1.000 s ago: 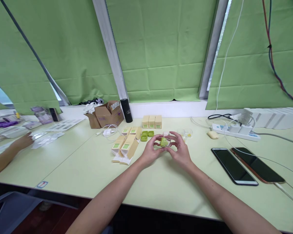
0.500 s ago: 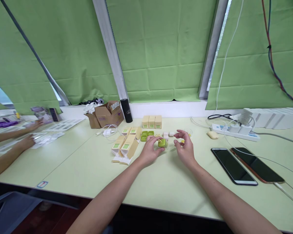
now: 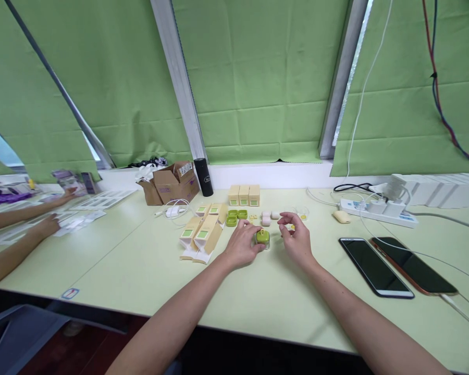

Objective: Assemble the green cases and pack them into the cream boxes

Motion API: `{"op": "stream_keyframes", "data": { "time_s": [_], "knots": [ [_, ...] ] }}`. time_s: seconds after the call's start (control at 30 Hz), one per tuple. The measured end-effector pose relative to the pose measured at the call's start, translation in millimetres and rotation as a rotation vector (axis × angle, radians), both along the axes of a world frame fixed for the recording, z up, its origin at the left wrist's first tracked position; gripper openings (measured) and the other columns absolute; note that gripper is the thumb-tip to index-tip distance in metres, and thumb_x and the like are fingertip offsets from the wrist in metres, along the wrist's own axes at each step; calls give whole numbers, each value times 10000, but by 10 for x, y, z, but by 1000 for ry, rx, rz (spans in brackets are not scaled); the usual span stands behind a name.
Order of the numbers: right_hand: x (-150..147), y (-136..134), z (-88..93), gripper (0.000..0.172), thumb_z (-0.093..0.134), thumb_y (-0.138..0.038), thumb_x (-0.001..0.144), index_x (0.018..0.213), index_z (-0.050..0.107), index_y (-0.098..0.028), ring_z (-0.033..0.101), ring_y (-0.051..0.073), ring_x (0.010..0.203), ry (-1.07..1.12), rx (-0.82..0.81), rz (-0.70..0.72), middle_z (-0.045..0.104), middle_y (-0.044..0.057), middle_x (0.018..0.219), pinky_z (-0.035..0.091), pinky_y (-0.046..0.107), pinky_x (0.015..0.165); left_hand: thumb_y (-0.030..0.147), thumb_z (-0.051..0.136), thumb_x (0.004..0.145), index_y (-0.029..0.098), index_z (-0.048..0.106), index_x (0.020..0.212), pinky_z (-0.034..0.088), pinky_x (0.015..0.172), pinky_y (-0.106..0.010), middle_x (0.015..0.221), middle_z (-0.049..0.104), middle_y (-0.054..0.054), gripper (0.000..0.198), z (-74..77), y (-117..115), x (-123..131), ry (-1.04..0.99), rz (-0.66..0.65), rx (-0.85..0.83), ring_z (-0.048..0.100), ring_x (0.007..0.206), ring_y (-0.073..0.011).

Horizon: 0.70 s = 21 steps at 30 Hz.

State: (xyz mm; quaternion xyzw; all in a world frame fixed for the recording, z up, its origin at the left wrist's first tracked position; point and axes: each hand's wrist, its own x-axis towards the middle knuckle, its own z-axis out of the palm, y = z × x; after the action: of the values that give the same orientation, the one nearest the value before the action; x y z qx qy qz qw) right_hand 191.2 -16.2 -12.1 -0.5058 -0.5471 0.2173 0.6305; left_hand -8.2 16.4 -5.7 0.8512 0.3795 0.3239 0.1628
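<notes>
Sitting on the table midway between its near and far edges, the green case [image 3: 262, 236] is gripped from its left side by my left hand [image 3: 240, 246]. My right hand [image 3: 297, 240] hangs just beside it, fingers pinched together; whether they hold anything I cannot tell. Flat cartons [image 3: 201, 234] lie left of the case, and two phones [image 3: 375, 266] lie toward the right edge.

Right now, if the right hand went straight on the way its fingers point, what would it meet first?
Probably the small pale case just beyond the right hand; depth is unclear.
</notes>
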Motion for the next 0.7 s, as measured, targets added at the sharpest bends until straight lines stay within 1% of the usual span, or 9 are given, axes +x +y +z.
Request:
{"op": "stream_keyframes", "data": {
  "time_s": [0.17, 0.3, 0.37, 0.43, 0.5, 0.6, 0.67, 0.7],
  "knots": [
    [8, 19, -35, 309, 574, -371, 884, 1149, 637, -225, 632, 224, 840, -13, -22, 10, 701, 68, 947, 488, 324, 642, 341, 824, 777, 254, 721, 1181, 456, 1001, -512, 1126, 747, -96, 426, 15, -21, 5, 42, 8, 11, 509, 1205, -373],
    [10, 33, -68, 302, 565, -372, 886, 1142, 638, -227, 631, 230, 853, -24, -30, 30, 700, 67, 932, 484, 315, 629, 389, 814, 789, 264, 693, 1265, 446, 1004, -497, 1178, 738, -96, 507, 38, -49, 11, 64, 5, 51, 515, 1194, -370],
    [12, 36, -71, 299, 565, -373, 889, 1142, 636, -230, 633, 232, 862, -25, -35, 32, 699, 63, 926, 486, 313, 632, 448, 763, 840, 262, 661, 1322, 432, 1020, -495, 1218, 725, -102, 527, 83, -41, -8, 50, 37, 89, 511, 1205, -362],
    [14, 34, -67, 297, 568, -375, 889, 1140, 638, -231, 631, 232, 861, -22, -40, 30, 698, 62, 920, 483, 311, 629, 461, 650, 926, 235, 652, 1333, 415, 1028, -501, 1216, 717, -128, 465, 166, -7, -59, 53, 129, 134, 503, 1222, -360],
    [15, 30, -60, 296, 566, -374, 889, 1137, 640, -230, 629, 233, 858, -22, -44, 25, 697, 66, 918, 479, 310, 625, 421, 558, 972, 176, 679, 1279, 398, 1021, -530, 1180, 714, -178, 411, 280, 44, -151, 120, 293, 191, 497, 1199, -382],
    [11, 27, -61, 293, 557, -374, 892, 1135, 640, -231, 632, 237, 870, -26, -51, 24, 697, 67, 919, 479, 312, 631, 346, 491, 974, 115, 734, 1132, 387, 986, -568, 1096, 711, -240, 370, 454, 110, -351, 327, 531, 254, 478, 1171, -427],
    [5, 28, -67, 294, 554, -376, 893, 1135, 639, -233, 633, 237, 869, -29, -47, 28, 698, 65, 920, 480, 312, 634, 360, 494, 965, 130, 757, 1070, 386, 973, -561, 1088, 711, -241, 365, 534, 117, -498, 428, 639, 261, 471, 1172, -433],
    [2, 29, -70, 295, 555, -378, 892, 1135, 640, -234, 631, 234, 862, -29, -43, 28, 697, 64, 919, 479, 311, 634, 362, 500, 958, 140, 760, 1071, 383, 981, -549, 1098, 710, -233, 360, 558, 108, -566, 467, 677, 264, 470, 1183, -426]
  ]
}}
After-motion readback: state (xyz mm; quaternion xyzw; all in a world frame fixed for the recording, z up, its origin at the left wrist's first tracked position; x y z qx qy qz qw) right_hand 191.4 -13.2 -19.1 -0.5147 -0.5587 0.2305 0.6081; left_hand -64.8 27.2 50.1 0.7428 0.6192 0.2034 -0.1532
